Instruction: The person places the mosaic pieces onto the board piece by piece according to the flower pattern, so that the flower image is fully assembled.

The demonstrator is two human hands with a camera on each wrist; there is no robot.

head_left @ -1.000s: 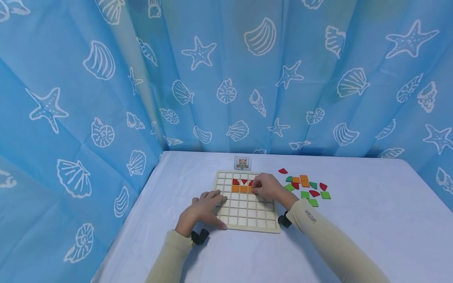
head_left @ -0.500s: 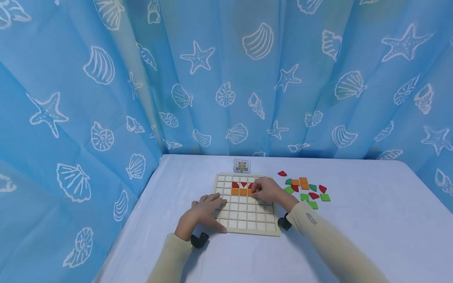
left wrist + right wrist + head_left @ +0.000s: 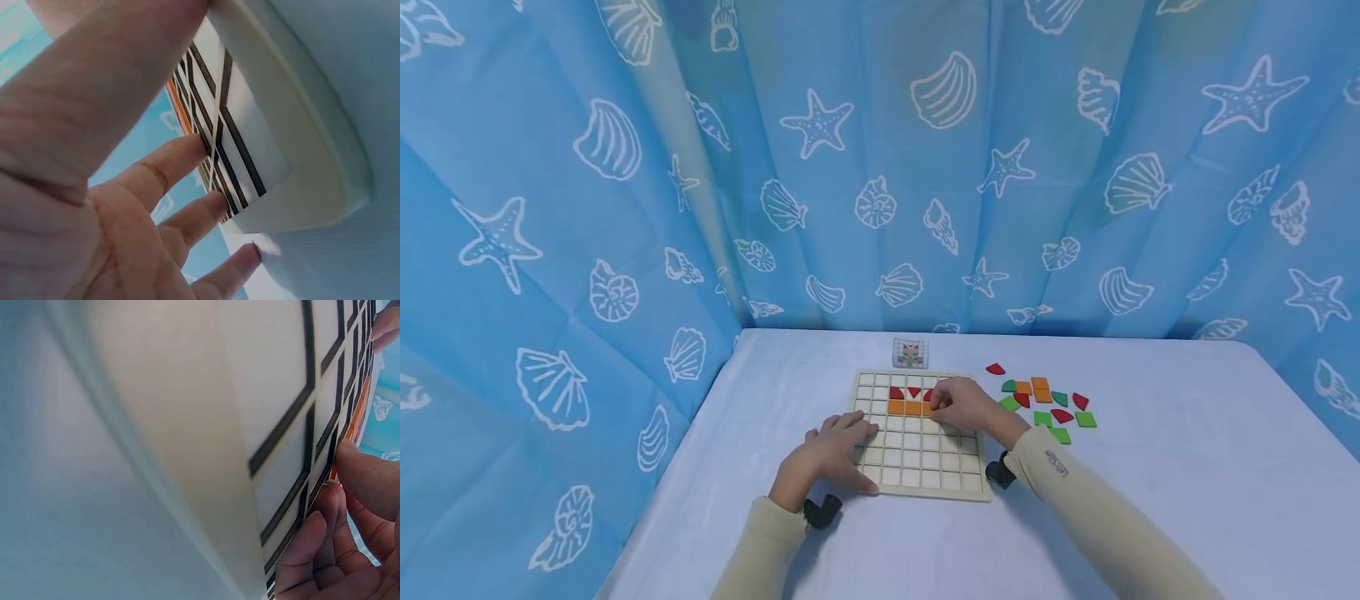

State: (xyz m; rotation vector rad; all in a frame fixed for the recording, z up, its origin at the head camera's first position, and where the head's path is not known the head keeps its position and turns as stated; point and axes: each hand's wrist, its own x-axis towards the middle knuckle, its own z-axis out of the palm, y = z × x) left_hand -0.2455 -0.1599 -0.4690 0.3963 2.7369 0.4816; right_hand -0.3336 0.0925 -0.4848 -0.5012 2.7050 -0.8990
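Note:
A pale gridded board (image 3: 928,493) lies on the white table. Near its top sits a row of orange tiles (image 3: 896,407), and above it are red pieces (image 3: 897,392) with a small red triangle (image 3: 913,392) between them. The left hand (image 3: 829,454) spreads over the board's left side, its thumb at the front edge; the left wrist view shows that hand (image 3: 128,234) with fingers apart. The right hand (image 3: 962,402) pinches at the right end of the orange row. In the right wrist view, its thumb and fingers (image 3: 347,447) meet at an orange tile (image 3: 359,419), mostly hidden.
Behind the board lies a small pattern card (image 3: 910,353). Right of the board are scattered loose green tiles (image 3: 1086,420), orange tiles (image 3: 1041,389) and red pieces (image 3: 996,368). A blue shell-print curtain (image 3: 880,167) hangs behind and along the left.
The head view has shifted slightly, so the table sits a little lower. Both hands keep nearly the same places on the board, the right still at the orange row's right end.

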